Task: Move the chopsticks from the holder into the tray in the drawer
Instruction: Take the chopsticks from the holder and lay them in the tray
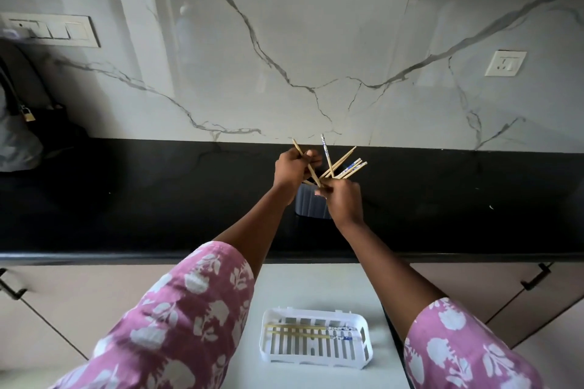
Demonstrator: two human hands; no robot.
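1. Two hands work above the ribbed grey plastic holder [311, 204] on the black stone counter [158, 199].
2. Our left hand [292, 172] pinches one wooden chopstick [305, 161] between its fingers.
3. Our right hand [343, 200] closes its fingers around a fanned bunch of chopsticks [344, 169].
4. Two more chopsticks [311, 332] lie in the white slotted plastic tray [316, 363] in the open drawer [303, 281].
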